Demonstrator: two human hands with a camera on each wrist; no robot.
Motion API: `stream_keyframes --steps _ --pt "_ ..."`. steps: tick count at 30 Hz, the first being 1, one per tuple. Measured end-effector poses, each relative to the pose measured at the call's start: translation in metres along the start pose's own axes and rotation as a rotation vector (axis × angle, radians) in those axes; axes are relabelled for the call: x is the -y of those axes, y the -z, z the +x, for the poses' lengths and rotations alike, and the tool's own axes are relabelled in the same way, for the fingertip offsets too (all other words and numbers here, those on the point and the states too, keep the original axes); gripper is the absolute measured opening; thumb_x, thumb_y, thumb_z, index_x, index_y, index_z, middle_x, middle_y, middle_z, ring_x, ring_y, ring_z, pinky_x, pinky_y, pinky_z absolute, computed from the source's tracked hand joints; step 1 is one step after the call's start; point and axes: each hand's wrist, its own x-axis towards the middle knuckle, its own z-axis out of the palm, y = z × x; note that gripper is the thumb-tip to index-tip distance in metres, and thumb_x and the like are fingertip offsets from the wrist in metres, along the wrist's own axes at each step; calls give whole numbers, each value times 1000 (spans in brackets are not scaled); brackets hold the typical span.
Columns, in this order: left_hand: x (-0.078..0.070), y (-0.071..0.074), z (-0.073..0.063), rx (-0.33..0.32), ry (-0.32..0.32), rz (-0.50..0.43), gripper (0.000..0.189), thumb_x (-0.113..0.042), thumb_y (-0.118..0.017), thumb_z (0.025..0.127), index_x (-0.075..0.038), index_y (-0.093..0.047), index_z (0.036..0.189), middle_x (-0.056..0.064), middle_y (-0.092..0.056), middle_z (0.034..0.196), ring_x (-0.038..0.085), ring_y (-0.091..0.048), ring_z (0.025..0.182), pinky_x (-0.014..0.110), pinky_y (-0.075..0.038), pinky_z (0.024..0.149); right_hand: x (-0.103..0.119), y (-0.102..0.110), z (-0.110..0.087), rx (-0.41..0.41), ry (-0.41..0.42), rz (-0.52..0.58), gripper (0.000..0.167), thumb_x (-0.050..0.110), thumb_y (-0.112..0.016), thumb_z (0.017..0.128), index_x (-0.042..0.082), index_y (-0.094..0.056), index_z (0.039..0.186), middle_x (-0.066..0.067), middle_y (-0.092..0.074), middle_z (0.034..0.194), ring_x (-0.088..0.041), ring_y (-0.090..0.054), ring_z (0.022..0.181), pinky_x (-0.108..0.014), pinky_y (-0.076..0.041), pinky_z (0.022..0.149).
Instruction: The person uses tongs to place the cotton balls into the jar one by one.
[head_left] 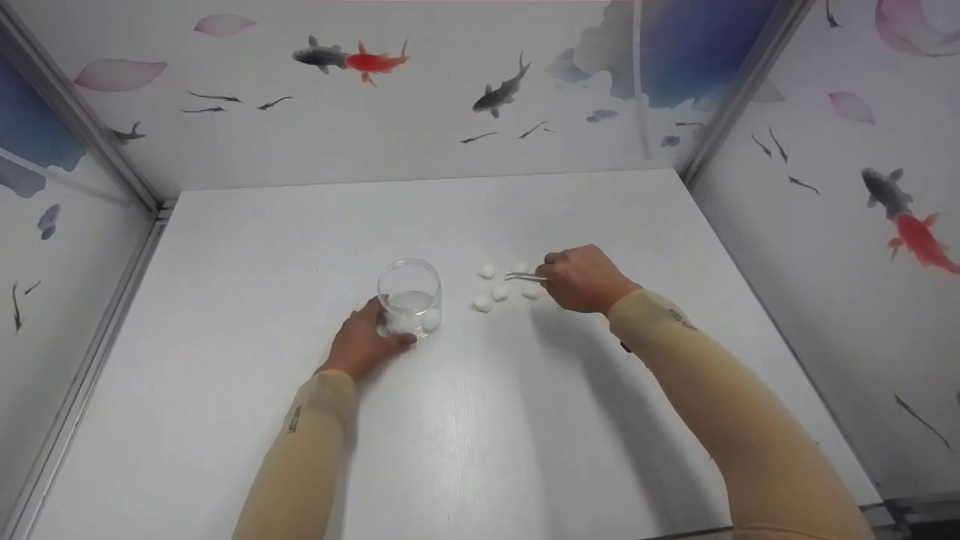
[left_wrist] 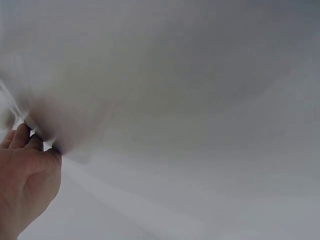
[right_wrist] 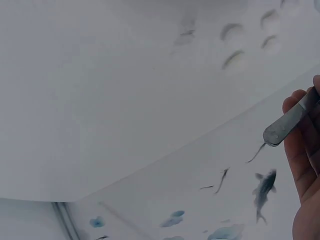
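On the left, my left hand grips a clear round jar low on its side, thumb across the front. White balls that look like cotton lie at the jar's bottom. To its right, several more white cotton balls are spread on the table. My right hand holds metal tweezers, their tips pointing left over the loose balls, slightly apart with nothing seen between them. The right wrist view shows the rounded back end of the tweezers; the left wrist view has fingertips against the clear wall.
The white table is enclosed by a back panel and side panels printed with fish and petals. Metal frame posts stand at the corners. Both forearms wear beige sleeves.
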Motion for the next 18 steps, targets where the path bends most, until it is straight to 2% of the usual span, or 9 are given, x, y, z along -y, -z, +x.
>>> stream_keyframes --steps 8,18 --pt "5 -2 3 3 11 -9 105 -56 -80 77 -11 -30 157 11 -37 157 38 -22 147 51 -11 122 -16 -13 -30 48 -62 -11 5 6 -74 85 8 -77 89 -4 -67 74 -18 -63 59 -37 -56 52" --pt "4 -1 3 8 22 -3 105 -58 -80 77 -11 -29 157 12 -36 157 40 -22 146 54 -13 121 -22 -19 -39 112 -127 -14 5 7 -72 87 7 -77 89 -4 -66 73 -17 -58 57 -38 -55 53"
